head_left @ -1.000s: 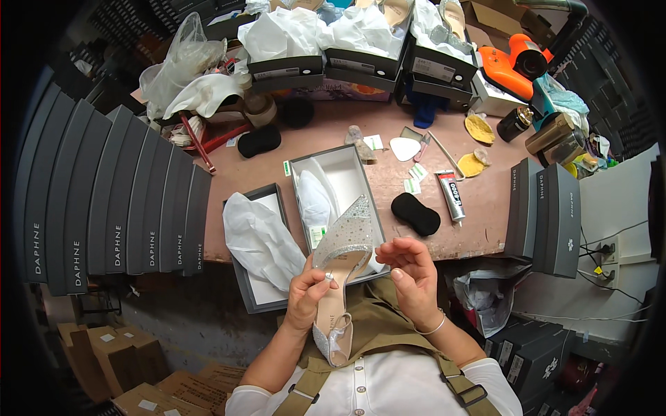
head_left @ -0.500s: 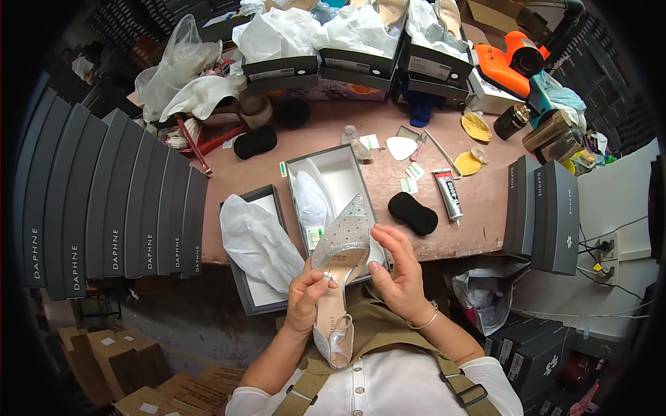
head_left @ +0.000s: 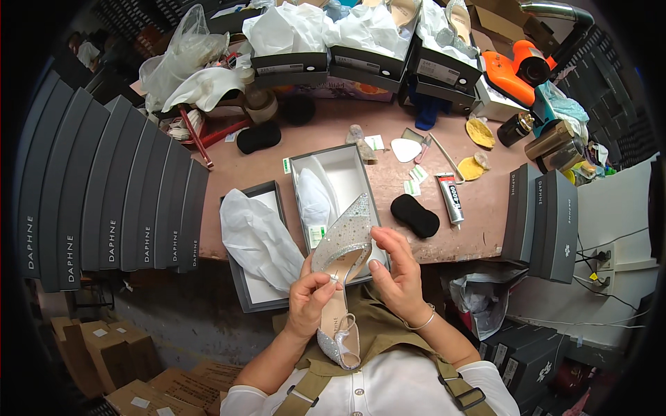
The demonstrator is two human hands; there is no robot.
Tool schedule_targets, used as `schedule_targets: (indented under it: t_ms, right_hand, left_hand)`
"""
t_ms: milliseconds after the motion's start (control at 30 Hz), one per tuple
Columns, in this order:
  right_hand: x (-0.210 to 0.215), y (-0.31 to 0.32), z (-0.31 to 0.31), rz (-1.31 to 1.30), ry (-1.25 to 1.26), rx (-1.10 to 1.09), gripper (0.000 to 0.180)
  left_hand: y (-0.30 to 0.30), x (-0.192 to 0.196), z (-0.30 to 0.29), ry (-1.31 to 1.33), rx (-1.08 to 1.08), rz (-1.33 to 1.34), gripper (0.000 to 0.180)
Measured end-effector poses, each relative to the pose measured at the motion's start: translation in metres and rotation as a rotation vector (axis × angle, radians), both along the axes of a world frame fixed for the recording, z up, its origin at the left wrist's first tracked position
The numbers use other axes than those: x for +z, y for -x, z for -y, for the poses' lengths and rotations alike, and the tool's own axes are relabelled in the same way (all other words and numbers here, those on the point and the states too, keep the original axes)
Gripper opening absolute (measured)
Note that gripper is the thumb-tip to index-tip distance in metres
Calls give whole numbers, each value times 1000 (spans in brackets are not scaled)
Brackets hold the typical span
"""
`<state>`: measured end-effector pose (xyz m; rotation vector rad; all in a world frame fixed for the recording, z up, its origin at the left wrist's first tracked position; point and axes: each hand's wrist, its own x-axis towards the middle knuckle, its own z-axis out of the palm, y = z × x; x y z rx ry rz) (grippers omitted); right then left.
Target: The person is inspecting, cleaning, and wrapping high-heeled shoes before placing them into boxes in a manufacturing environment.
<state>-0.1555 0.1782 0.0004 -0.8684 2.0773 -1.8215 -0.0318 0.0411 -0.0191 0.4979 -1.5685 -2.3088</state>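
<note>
A pointed, glittery silver shoe studded with small stones is held toe-up before my lap, its ankle strap and heel end hanging lowest. My left hand is closed on its narrow middle, thumb and forefinger pinched over the insole. A small white bit shows at those fingertips; its kind is too small to tell. Along the shoe's right edge is my right hand, fingers stretched and thumb apart, fingertips at or touching the rim. Behind the shoe lies an open shoebox holding a white-wrapped item.
Left of the open box sits a box lid with crumpled white paper. A black pad and glue tube lie on the table. Stacked grey shoeboxes wall the left; two more boxes stand right.
The view has shifted slightly. The shoe's heel end has swung a little right, and the white bit at my left fingertips shows more clearly. My right hand has hardly moved.
</note>
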Motion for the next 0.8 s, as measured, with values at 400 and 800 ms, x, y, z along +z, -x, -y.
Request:
schedule_targets:
  t_ms: [400,800]
  right_hand:
    - [-7,0,-2,284,164,50,43]
    - [-7,-2,1,-47,-34,-15,44]
  left_hand:
    - [1,3,-2,29,-8,13,20]
    - [1,6,-5,-24,-6,37,20]
